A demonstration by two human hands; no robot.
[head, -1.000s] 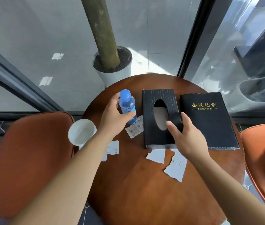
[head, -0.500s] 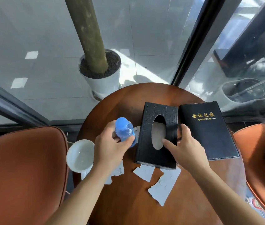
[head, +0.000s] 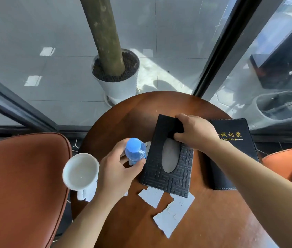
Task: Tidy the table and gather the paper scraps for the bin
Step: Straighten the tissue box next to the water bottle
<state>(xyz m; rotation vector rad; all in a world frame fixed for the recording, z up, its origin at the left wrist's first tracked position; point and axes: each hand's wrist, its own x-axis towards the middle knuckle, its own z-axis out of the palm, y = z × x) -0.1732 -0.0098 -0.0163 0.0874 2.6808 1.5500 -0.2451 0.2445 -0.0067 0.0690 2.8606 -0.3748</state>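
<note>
Left hand (head: pixel 118 169), lower centre of frame: fingers and thumb curled round small water bottle (head: pixel 135 155), blue cap up, just left of tissue box; right hand (head: pixel 195 131), centre right: gripping far end of black tissue box (head: pixel 170 174), thumb hooked into oval slot, fingers wrapped over far edge; box skewed on table, lifted or not cannot tell.

By size, downward: round brown table (head: pixel 213 221) across lower centre; orange-brown chair (head: pixel 21 185) lower left, second chair (head: pixel 288 163) at right edge; white plant pot (head: pixel 118 86) with thick trunk, upper centre, beyond table; black notebook (head: pixel 234 158) with gold lettering, right of box, partly under right forearm; white cup (head: pixel 80 171) at table's left edge, just left of left hand.

Paper scraps, smallest: long torn scrap (head: pixel 173 214) and small scrap (head: pixel 152 196) below box, both at its near edge; another scrap (head: pixel 89 192) under cup; grey scrap (head: pixel 148 144) between bottle and box.
</note>
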